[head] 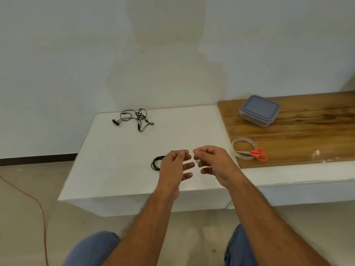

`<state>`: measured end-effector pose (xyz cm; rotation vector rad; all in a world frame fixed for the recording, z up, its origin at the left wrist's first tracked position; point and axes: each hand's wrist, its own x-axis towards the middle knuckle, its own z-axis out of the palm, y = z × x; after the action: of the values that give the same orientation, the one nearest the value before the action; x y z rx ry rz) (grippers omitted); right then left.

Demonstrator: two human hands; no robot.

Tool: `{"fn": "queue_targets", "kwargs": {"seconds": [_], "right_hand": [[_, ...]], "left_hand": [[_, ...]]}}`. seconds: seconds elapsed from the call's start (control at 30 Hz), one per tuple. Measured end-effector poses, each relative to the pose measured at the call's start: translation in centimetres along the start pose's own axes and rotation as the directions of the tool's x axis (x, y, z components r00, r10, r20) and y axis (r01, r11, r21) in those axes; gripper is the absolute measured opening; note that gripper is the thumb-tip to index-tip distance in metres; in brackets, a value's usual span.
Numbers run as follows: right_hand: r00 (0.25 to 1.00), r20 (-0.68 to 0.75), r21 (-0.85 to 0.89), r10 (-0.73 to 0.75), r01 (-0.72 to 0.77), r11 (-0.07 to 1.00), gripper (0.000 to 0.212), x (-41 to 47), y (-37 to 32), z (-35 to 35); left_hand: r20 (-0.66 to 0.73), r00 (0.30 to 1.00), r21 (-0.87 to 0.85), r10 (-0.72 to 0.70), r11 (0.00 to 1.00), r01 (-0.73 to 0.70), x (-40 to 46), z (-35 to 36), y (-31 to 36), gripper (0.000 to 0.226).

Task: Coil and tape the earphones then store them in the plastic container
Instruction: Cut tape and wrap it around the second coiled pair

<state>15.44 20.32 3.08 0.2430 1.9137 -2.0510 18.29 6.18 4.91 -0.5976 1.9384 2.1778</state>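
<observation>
Your fingers (183,153) on the left hand (173,166) pinch at the tips while the lower ones stay straight; the right hand (213,160) curls toward them, and both seem to hold a clear strip of tape, too faint to confirm. Just behind your left hand a coiled earphone (156,163) lies on the white desk (119,166). A tangled earphone (134,120) sits at the far edge. On the wooden part rest the lidded container (259,110), the tape roll (244,148) and the scissors (253,153) across it.
</observation>
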Motion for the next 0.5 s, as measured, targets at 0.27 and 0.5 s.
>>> {"fn": "queue_targets", "kwargs": {"seconds": [0.27, 0.5], "right_hand": [[0.997, -0.041, -0.122, -0.071, 0.065, 0.990, 0.007, 0.6, 0.5, 5.6], [0.952, -0.010, -0.354, -0.307, 0.284, 0.891, 0.019, 2.3, 1.7, 7.8]], "left_hand": [[-0.112, 0.994, -0.014, -0.012, 1.000, 0.010, -0.2, -5.2, -0.6, 0.017], [-0.163, 0.981, -0.093, -0.102, 0.992, 0.087, 1.0, -7.5, -1.4, 0.014]]}}
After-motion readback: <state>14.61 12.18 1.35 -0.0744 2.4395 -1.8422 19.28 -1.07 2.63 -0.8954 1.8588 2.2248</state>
